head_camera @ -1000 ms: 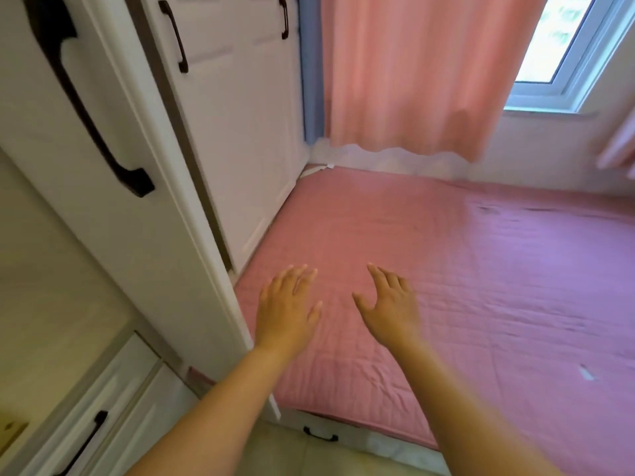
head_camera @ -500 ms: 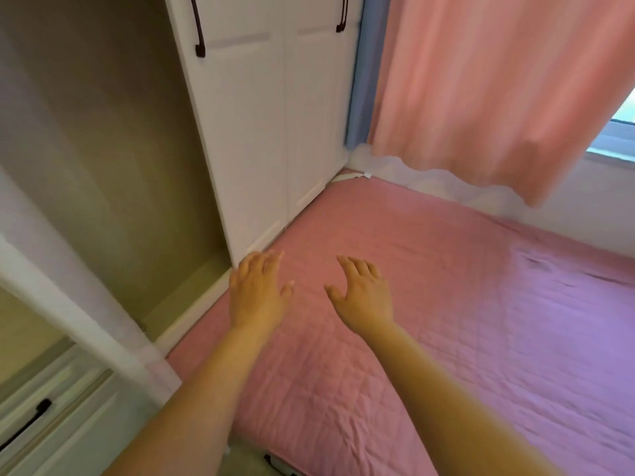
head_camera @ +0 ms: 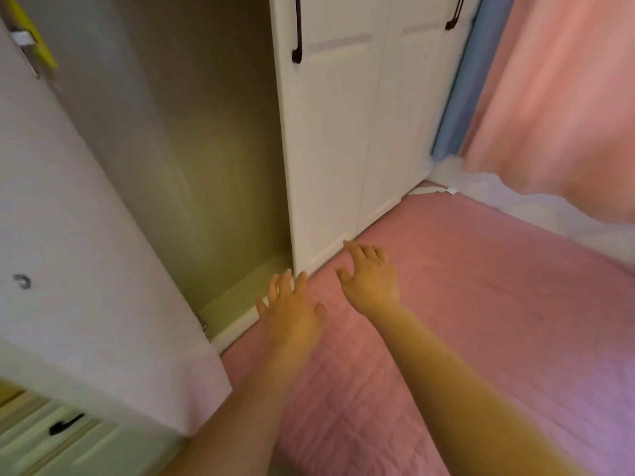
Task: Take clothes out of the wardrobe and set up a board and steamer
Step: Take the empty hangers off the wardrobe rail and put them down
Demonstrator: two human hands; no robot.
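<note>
Left hand: the left hand point(head_camera: 292, 312) hovers palm down, fingers spread, holding nothing.
Right hand: the right hand point(head_camera: 369, 278) likewise, at its 2 o'clock.
Wardrobe: the wardrobe point(head_camera: 213, 159) stands open at 11 o'clock, beside the pink bed point(head_camera: 481, 304).

Pink quilted bed point(head_camera: 481, 304), pink curtain point(head_camera: 556, 97), blue wall strip point(head_camera: 460, 97)

Yellow item point(head_camera: 41, 39) and door handles point(head_camera: 297, 36) cut off at the top edge.
</note>
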